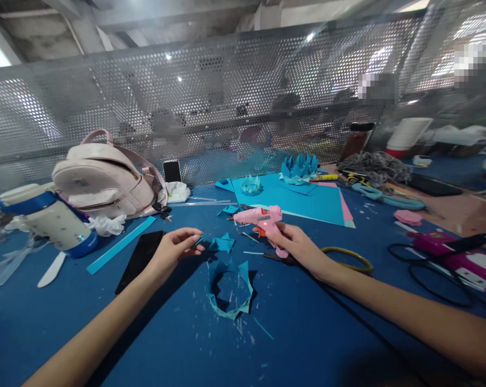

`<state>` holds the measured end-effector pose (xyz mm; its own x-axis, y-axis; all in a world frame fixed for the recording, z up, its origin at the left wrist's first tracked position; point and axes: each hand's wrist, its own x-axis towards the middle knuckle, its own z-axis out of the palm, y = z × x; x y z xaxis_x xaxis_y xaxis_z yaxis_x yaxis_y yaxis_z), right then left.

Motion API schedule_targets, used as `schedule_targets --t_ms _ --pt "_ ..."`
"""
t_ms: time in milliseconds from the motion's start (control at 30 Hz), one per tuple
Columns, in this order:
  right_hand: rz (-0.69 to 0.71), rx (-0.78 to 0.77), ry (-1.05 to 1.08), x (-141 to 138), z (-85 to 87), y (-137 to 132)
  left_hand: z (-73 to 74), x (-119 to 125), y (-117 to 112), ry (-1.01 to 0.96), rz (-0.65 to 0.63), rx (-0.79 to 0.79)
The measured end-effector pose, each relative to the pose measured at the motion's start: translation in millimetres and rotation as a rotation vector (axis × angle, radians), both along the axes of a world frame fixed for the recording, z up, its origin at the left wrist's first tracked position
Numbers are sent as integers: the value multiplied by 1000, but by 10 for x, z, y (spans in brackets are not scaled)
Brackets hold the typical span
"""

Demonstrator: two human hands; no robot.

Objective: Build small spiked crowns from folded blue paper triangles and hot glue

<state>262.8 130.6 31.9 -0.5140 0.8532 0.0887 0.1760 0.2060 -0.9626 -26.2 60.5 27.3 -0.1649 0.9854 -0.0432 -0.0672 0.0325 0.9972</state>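
Holding glue gun [259,216] in right grip [294,244], paper [199,240] in left grip [177,246], phone [141,257] alongside, backpack [101,174] beyond

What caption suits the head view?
Right hand holds a pink hot-glue gun; left hand pinches a blue paper piece near a spiky paper ring.

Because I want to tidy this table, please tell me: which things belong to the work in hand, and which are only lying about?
Likely belonging to the work:
pink glue gun
small held blue piece
blue paper ring
folded blue pieces

Probably just lying about:
pale backpack
flask
white knife
standing phone
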Motion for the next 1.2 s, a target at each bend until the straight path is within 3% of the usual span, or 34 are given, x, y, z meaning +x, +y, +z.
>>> schedule_targets --t_ms 233,567,767,933,1200 --pt "6 22 9 2 -2 2 -23 -37 -3 56 68 19" --pt "-2 56 11 8 -20 22 -14 5 19 -25 94 45" --pt "-11 181 -19 26 34 -39 21 76 -49 -27 47 43" --pt "-35 343 -31 34 86 -150 125 194 -103 90 -40 81" --pt "-49 435 62 70 138 -195 252 395 88 230 -169 193"
